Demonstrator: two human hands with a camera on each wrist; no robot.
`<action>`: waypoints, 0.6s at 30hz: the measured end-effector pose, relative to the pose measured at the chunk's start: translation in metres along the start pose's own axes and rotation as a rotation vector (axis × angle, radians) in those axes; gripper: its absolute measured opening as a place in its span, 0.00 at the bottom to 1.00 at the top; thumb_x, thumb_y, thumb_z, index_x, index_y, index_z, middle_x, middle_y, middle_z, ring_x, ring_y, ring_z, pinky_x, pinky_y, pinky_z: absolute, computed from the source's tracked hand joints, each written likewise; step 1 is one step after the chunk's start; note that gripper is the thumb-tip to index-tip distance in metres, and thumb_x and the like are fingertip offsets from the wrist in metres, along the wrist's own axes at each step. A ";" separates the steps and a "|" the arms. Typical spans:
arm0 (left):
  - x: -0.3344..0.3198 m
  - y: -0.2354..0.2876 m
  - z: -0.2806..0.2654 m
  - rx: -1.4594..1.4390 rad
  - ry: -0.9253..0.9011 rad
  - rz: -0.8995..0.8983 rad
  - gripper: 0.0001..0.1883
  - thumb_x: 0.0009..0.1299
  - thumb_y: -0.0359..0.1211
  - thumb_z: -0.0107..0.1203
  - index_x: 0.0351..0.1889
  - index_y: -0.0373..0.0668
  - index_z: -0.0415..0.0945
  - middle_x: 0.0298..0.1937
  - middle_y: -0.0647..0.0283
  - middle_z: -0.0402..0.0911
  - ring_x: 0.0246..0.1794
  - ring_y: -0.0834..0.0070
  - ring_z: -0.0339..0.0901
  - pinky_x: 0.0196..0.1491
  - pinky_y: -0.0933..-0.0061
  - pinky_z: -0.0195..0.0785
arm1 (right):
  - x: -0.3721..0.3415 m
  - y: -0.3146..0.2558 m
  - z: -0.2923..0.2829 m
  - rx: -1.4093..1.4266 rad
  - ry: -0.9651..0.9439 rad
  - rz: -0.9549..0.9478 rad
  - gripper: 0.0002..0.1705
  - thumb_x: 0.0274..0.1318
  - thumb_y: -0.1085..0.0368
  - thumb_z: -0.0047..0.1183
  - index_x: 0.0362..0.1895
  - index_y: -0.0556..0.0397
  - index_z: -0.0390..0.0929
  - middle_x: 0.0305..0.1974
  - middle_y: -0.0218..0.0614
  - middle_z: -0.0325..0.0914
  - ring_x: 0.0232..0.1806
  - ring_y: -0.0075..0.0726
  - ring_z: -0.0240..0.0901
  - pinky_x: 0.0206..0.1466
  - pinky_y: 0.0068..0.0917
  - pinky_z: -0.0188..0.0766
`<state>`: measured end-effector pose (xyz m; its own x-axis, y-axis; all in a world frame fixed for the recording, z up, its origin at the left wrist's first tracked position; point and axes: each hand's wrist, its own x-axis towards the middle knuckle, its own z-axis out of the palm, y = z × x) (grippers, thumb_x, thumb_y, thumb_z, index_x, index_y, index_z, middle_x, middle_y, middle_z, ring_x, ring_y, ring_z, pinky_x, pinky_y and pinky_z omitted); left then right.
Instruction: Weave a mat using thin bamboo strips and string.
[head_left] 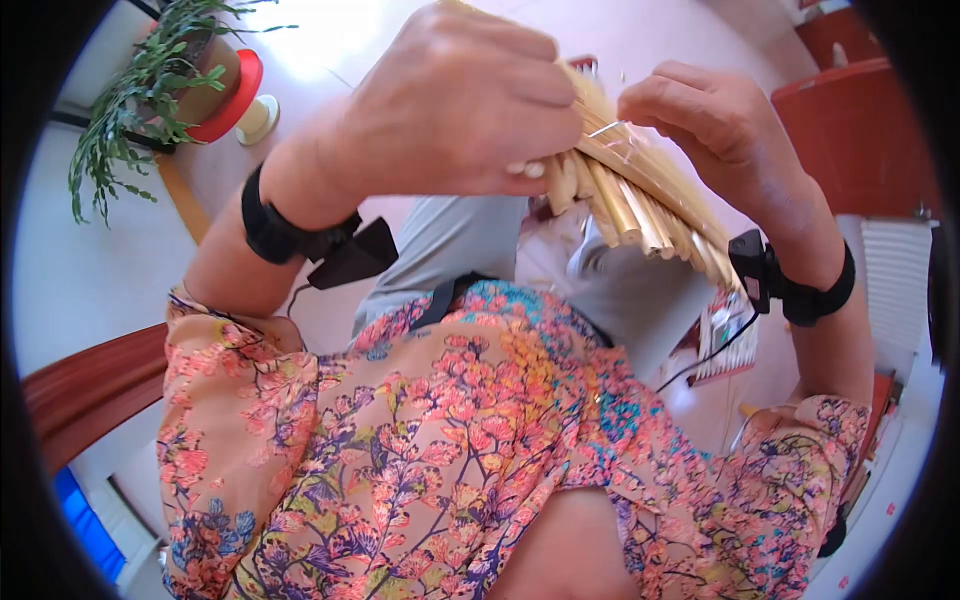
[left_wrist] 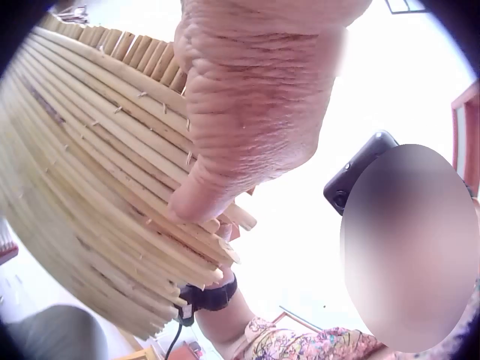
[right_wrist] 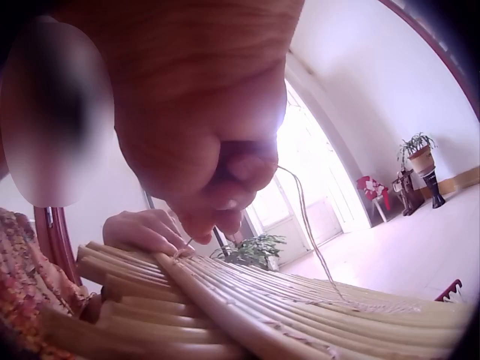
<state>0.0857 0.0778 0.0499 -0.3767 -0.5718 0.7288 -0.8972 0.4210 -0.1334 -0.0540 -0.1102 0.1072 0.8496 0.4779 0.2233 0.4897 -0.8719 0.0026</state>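
Note:
A mat of pale stalks (head_left: pixel 640 215) bound side by side hangs above the lap; its stalks fill the left of the left wrist view (left_wrist: pixel 97 165). My left hand (head_left: pixel 470 110) grips its edge, the thumb (left_wrist: pixel 199 199) lying across the stalk ends. At the mat's other side, my right hand (head_left: pixel 700 115) pinches a thin, pale needle-like piece (head_left: pixel 606 129) whose tip is at the stalks. In the right wrist view, a thread (right_wrist: pixel 307 217) loops from the right hand (right_wrist: pixel 217 157) down to the mat (right_wrist: pixel 247 300).
A potted plant (head_left: pixel 130 110) stands at the upper left by a red-rimmed stand. Below the mat, a rack with white items (head_left: pixel 728 340) sits on the floor. Dark red furniture (head_left: pixel 860 135) is at the right. Trousered legs (head_left: pixel 440 245) lie beneath the hands.

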 end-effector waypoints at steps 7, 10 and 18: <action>0.097 -0.033 -0.019 -0.164 -0.058 0.156 0.10 0.48 0.35 0.59 0.14 0.43 0.70 0.14 0.62 0.67 0.17 0.66 0.67 0.20 0.70 0.60 | -0.039 0.003 -0.045 0.370 0.198 0.289 0.04 0.57 0.71 0.50 0.36 0.54 0.76 0.28 0.29 0.73 0.25 0.20 0.65 0.26 0.17 0.62; 0.099 -0.059 -0.024 -0.243 -0.037 0.133 0.11 0.47 0.35 0.60 0.13 0.40 0.71 0.12 0.60 0.66 0.14 0.64 0.66 0.19 0.69 0.58 | -0.030 0.016 -0.030 0.508 0.257 0.409 0.04 0.59 0.69 0.49 0.36 0.53 0.76 0.28 0.21 0.72 0.24 0.13 0.61 0.23 0.12 0.57; 0.135 -0.068 -0.007 -0.374 -0.174 0.134 0.13 0.46 0.33 0.60 0.09 0.37 0.68 0.07 0.62 0.61 0.09 0.73 0.57 0.16 0.71 0.49 | -0.049 0.029 -0.026 0.622 0.378 0.541 0.04 0.60 0.70 0.48 0.35 0.52 0.76 0.26 0.20 0.70 0.24 0.10 0.59 0.26 0.11 0.57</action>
<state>0.0978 -0.0233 0.1627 -0.5460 -0.5912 0.5936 -0.7042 0.7077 0.0570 -0.0863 -0.1621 0.1221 0.9272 -0.1432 0.3462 0.1527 -0.6994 -0.6983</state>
